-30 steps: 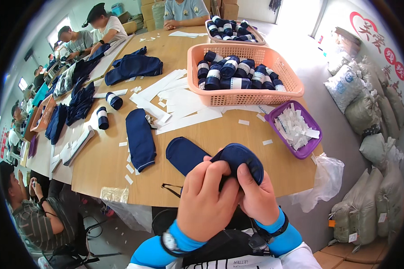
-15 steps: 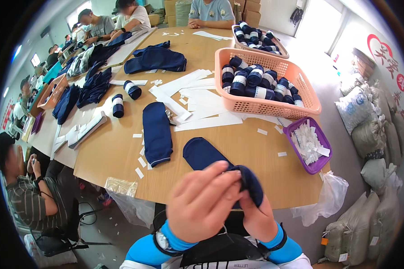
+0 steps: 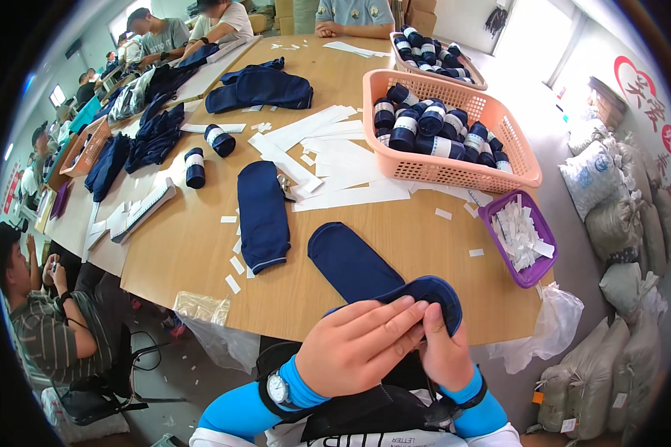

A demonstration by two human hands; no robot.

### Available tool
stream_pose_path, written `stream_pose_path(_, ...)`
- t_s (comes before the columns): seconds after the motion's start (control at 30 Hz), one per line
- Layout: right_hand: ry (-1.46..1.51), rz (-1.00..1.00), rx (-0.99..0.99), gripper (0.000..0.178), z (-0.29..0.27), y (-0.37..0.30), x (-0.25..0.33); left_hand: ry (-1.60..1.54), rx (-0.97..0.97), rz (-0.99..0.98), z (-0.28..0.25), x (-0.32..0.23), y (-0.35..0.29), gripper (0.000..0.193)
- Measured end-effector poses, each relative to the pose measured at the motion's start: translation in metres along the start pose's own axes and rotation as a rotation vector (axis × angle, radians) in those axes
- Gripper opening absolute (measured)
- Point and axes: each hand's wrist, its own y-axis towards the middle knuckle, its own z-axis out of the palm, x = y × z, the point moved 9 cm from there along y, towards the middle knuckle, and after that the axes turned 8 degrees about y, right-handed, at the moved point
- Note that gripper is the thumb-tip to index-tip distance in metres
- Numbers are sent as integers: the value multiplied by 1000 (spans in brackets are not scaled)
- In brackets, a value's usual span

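Note:
Close to my body, both hands meet over a navy sock [image 3: 441, 292], which is bent over in a curve above the table's front edge. My left hand [image 3: 365, 339] lies across it with straight fingers pressed together. On the other side my right hand [image 3: 446, 352] pinches the fabric, its thumb up against the left fingertips. Just beyond, a flat navy sock [image 3: 350, 257] rests on the table; whether it joins the held piece is hidden. A flat navy stack [image 3: 264, 216] lies left of it. Two rolled navy bundles [image 3: 194, 168] with white paper bands stand farther left.
A peach basket [image 3: 455, 173] of banded rolls stands at the right, with a second basket [image 3: 473, 80] behind. A purple basket [image 3: 525, 279] holds paper slips. White paper strips [image 3: 343, 167] cover mid-table. Plastic bags [image 3: 555, 320] hang at the edge. People sit left and across.
Both hands have shifted slightly right with the sock. It now shows as a wider curved fold above my fingers, and the left fingers lie lower and flatter against it.

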Motion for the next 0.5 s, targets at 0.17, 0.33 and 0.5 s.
stream_pose_path(0.17, -468, 102, -213, 43, -85, 14, 42, -173, 155, -376, -12, 54, 0, 73)
stream_pose_path(0.33, -382, 248, -43, 41, -120, 34, 21, 420, 358, -709, 26, 148, -12, 30)
stream_pose_path(0.5, -489, 218, -7, 42, -118, 30, 25, 475, 417, -699, 46, 173, -13, 25)
